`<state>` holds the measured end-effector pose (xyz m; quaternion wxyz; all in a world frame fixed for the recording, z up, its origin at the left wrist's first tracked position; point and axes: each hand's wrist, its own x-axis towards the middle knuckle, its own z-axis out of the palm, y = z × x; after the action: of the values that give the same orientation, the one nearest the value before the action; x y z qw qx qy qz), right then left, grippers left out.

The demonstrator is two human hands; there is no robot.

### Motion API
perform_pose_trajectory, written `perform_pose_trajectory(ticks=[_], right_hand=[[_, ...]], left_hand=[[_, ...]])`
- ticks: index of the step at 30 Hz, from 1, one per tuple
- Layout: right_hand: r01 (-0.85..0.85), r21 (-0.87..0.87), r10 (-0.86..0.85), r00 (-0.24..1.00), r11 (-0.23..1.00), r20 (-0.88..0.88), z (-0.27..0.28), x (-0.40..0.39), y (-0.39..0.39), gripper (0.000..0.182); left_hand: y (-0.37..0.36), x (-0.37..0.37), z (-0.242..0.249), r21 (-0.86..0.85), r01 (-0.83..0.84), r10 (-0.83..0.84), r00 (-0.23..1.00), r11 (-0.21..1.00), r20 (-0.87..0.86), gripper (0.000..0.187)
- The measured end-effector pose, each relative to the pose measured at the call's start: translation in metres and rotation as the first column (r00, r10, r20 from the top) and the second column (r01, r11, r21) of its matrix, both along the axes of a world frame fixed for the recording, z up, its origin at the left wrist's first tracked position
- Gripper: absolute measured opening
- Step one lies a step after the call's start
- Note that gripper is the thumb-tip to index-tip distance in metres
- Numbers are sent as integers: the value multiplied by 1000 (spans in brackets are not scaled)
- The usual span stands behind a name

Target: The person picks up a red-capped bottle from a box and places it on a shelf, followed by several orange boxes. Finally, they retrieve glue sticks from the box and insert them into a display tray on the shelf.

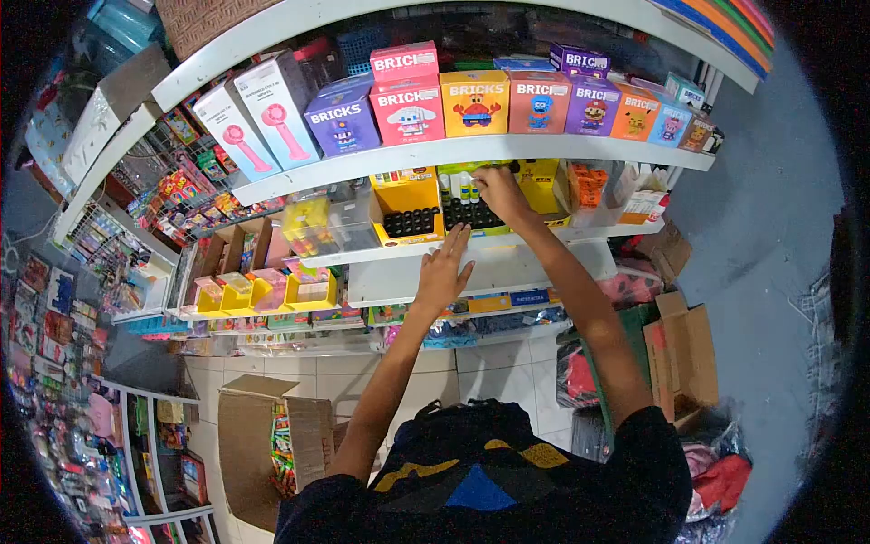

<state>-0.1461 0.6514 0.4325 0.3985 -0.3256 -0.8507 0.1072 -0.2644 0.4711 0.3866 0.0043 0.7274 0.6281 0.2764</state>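
My left hand (443,269) has its fingers stretched out, with the tips at the front of a yellow-green display box (492,230) on the middle shelf. Inside that box stand rows of small black-capped tubes (471,214), and behind them are a few white-and-green tubes (465,189) that look like glue sticks. My right hand (500,192) reaches into the back of the box beside those tubes, its fingers curled together; what they hold, if anything, is hidden. A second yellow display box (408,201) with black-capped tubes adjoins on the left.
Above, a white shelf (471,154) carries colourful BRICKS boxes (475,104) and boxed pink fans (283,113). A clear plastic container (335,222) stands left of the display boxes. Open cardboard boxes (249,444) (689,354) sit on the floor at both sides.
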Motion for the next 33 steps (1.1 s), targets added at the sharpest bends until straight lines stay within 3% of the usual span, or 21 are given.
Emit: perform_pose_trajectory(ticks=[8,11,15,17,20,22,23,24,27,31,33], right_hand=[[38,-32,-35,994,999,99,11,0,3,7],[-11,29,12,999,1000,-49,0,-2,8,7],[34,-52,-31,998,998,60,7,-2,4,6],[74,-97,-61,990,993,131,16,-2,-7,15],[5,37,-8,997,999,82,4,0,3,16],[-18,14,17,997,1000,73,9,4,-1,24],[-31,-2,31,997,1000,69,13,5,-9,29],[16,103,-25,996,995,84,14,6,-17,40],[24,1,-24,999,1000,-23,23,8,-49,43],[-266,-131,233,946,955,-224,27,17,-126,28],[-227,-149,201,964,962,-173,-15,27,-156,22]], left_hand=[[0,6,-1,-29,9,-4,989,1000,146,68],[0,7,-4,9,0,-1,991,1000,136,69],[1,5,-6,36,9,-14,990,999,140,71],[1,6,-9,63,14,-23,990,998,140,73],[0,7,-7,101,-22,13,996,995,88,73],[0,6,-11,117,-17,7,996,993,84,73],[-1,6,-11,121,-16,6,997,993,83,73],[-2,6,-11,110,-19,11,997,994,72,73],[-2,4,-12,112,-21,17,999,994,42,74],[-13,5,-12,102,-45,31,990,994,140,72],[-28,3,-24,134,-94,63,973,986,224,64]])
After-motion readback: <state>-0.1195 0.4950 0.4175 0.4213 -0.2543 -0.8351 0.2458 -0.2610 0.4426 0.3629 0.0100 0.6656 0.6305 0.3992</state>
